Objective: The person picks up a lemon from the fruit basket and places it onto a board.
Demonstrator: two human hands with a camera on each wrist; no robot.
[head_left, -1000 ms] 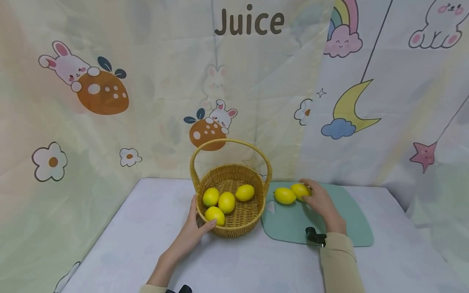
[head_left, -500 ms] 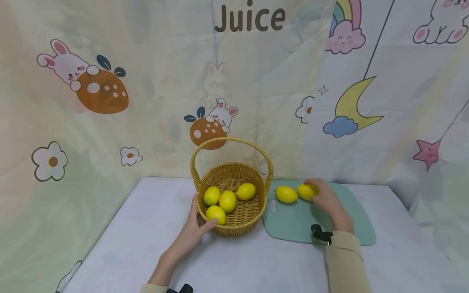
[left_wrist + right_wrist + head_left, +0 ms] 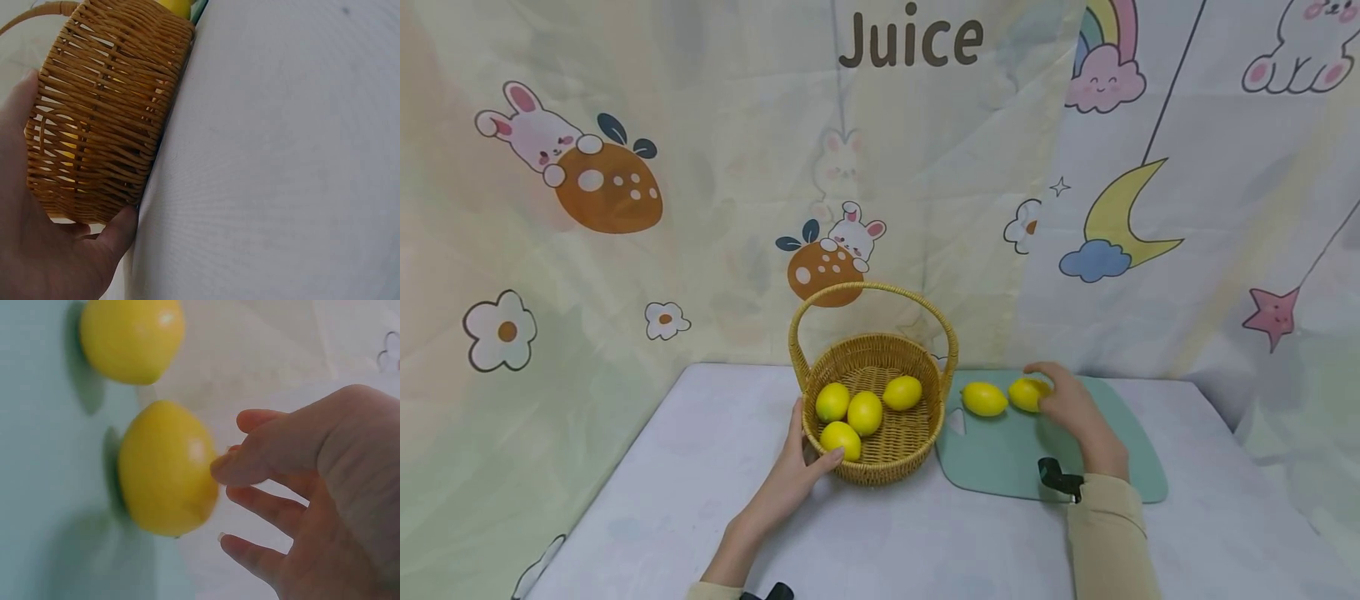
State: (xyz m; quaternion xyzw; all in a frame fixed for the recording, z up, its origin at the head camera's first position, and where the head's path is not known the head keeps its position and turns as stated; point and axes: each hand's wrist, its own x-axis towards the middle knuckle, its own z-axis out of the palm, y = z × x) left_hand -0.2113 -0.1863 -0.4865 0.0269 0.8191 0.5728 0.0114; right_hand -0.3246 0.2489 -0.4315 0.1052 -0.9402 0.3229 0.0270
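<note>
A round wicker basket (image 3: 887, 475) with a tall arched handle stands on the table, several yellow lemons (image 3: 865, 413) inside it. My left hand (image 3: 790, 471) grips its near left side, the thumb at the rim; the left wrist view shows the fingers spread along the woven wall (image 3: 112, 94). Two more lemons lie on a pale green cutting board: a left one (image 3: 984, 399) and a right one (image 3: 1028, 395). Beside the right one is my right hand (image 3: 1078, 412). In the right wrist view its loosely bent fingers (image 3: 269, 509) are by that lemon (image 3: 165, 469), not wrapped round it.
The cutting board (image 3: 1000, 458) lies right of the basket, close to its side. A white cloth covers the table (image 3: 910, 550). Behind the table hangs a printed curtain (image 3: 722, 208) near the back edge.
The right lemon on the board has shifted a little right, away from the left one, with my right hand. The fingers have since loosened and lifted off it. My left hand keeps its hold.
</note>
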